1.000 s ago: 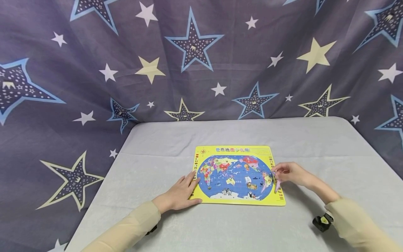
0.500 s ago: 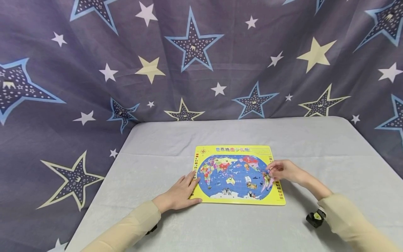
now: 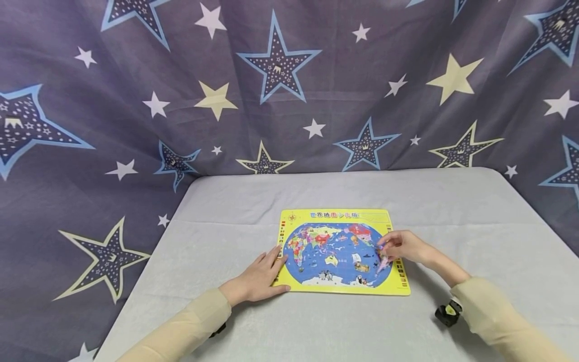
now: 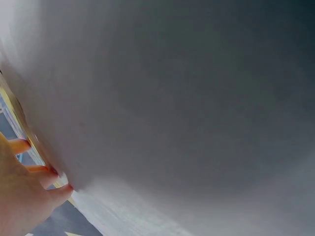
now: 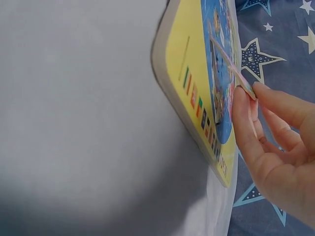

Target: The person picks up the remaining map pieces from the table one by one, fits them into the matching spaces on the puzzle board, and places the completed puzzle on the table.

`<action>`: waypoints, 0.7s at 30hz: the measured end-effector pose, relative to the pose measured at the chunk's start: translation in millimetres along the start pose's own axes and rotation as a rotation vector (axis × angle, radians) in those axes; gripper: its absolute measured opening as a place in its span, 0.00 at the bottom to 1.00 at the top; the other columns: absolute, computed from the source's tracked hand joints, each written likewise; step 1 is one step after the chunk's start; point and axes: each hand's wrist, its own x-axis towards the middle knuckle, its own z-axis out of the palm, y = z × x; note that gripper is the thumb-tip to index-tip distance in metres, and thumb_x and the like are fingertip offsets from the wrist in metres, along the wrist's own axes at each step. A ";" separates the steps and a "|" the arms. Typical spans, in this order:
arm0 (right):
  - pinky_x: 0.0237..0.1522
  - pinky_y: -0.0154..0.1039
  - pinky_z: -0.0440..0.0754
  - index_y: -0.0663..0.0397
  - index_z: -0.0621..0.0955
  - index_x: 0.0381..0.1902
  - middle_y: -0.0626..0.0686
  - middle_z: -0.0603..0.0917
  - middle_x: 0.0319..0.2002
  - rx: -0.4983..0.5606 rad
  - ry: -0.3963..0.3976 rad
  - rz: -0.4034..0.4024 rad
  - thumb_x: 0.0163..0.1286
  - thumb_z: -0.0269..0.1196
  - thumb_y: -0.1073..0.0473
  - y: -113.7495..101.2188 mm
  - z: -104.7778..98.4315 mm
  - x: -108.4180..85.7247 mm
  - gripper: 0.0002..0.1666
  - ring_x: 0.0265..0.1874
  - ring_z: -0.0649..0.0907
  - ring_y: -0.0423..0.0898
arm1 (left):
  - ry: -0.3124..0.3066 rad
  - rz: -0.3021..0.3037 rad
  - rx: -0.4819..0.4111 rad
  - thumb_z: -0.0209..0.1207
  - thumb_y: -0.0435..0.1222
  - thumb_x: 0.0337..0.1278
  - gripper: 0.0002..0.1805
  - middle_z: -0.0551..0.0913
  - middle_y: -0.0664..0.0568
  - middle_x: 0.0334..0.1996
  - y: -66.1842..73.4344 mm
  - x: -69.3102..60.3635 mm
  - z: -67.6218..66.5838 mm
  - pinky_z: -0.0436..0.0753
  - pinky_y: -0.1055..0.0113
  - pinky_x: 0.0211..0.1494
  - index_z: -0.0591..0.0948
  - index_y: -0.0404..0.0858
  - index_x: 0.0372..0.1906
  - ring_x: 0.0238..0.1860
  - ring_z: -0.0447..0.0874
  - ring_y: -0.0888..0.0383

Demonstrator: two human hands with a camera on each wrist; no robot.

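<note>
A yellow-bordered world map puzzle board [image 3: 344,289] lies flat on the table. My left hand [image 3: 255,282] rests at its left edge, fingers spread over the border; the left wrist view shows part of that hand [image 4: 22,191] at the board's edge. Over the map's right side, my right hand [image 3: 407,246] pinches a thin pinkish puzzle piece [image 3: 384,265] between thumb and fingers. In the right wrist view the piece [image 5: 235,71] is tilted, its far end close to the blue map surface. Whether that end touches the board is hard to tell.
A pale grey cloth covers the table [image 3: 235,206]. Behind it hangs a dark curtain [image 3: 316,75] printed with stars. A black wrist device [image 3: 449,314] sits under the right forearm.
My right hand has moved left with the puzzle piece, from the board's right border onto the blue map. The left hand has stayed in place.
</note>
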 end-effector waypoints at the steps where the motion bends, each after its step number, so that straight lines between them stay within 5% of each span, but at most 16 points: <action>1: 0.35 0.40 0.81 0.78 0.72 0.44 0.60 0.78 0.30 -0.001 -0.003 -0.001 0.60 0.56 0.71 0.1 0.2 0.2 0.16 0.29 0.81 0.47 | 0.001 0.000 0.002 0.39 0.63 0.55 0.44 0.43 0.40 0.68 0.0 -0.1 0.0 0.49 0.53 0.67 0.53 0.35 0.67 0.68 0.39 0.50; 21: 0.29 0.39 0.81 0.78 0.74 0.39 0.57 0.79 0.26 -0.077 0.014 -0.024 0.58 0.58 0.71 2.3 5.9 3.7 0.13 0.25 0.80 0.49 | 0.005 0.001 0.009 0.39 0.63 0.55 0.44 0.44 0.39 0.68 0.1 -0.4 0.1 0.50 0.53 0.66 0.53 0.35 0.67 0.68 0.40 0.50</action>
